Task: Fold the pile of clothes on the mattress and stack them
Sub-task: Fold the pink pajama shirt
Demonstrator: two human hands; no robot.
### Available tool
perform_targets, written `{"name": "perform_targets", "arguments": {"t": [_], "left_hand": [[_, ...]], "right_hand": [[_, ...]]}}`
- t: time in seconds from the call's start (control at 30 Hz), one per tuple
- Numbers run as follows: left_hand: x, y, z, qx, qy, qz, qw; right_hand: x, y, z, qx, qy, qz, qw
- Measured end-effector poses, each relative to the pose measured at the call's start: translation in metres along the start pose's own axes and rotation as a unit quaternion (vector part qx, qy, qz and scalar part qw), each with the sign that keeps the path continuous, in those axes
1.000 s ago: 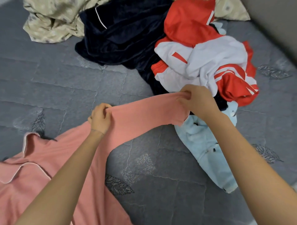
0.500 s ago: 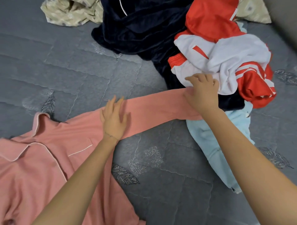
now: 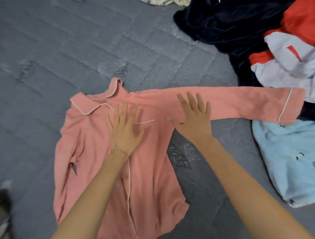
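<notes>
A pink pyjama shirt with white piping lies spread front-up on the grey quilted mattress, collar toward the far side. Its right sleeve stretches straight out to the right, the cuff reaching the clothes pile. My left hand lies flat with spread fingers on the shirt's chest. My right hand lies flat with straight fingers where that sleeve meets the body. The pile at the upper right holds a dark navy garment and a red and white jacket.
A light blue garment lies at the right, just below the sleeve cuff. A cream patterned cloth shows at the top edge. Bare mattress stretches to the left and beyond the shirt. A dark object sits at the lower left edge.
Both hands let go of the sleeve they held up, laid it flat, and slid left toward the shirt's body. The view shifted so the whole shirt shows.
</notes>
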State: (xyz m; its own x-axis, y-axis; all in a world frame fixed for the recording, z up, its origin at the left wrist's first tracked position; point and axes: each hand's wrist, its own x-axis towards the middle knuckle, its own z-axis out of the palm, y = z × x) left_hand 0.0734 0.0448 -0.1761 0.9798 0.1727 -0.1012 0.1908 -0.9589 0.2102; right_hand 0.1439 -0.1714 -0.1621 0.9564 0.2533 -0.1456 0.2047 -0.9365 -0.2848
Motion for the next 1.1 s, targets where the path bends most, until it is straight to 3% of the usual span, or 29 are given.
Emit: {"name": "perform_targets", "arguments": {"t": [0.57,0.7,1.0,1.1], "left_hand": [[-0.210,-0.211,-0.027,-0.006,-0.015,-0.210,0.977],[-0.255,-0.238,-0.021,-0.030,-0.030,-0.270,0.962],[-0.287,-0.268,0.020,-0.078,-0.061,-0.305,0.947],[-0.286,-0.267,0.031,-0.113,-0.051,-0.292,0.948]], "right_hand": [[-0.126,-0.217,0.096,0.011,-0.107,-0.107,0.988],[-0.156,-0.245,0.108,-0.008,-0.134,-0.127,0.983],[-0.174,-0.279,0.148,-0.004,-0.197,-0.148,0.969],[-0.176,-0.291,0.162,0.068,-0.188,-0.158,0.967]]}}
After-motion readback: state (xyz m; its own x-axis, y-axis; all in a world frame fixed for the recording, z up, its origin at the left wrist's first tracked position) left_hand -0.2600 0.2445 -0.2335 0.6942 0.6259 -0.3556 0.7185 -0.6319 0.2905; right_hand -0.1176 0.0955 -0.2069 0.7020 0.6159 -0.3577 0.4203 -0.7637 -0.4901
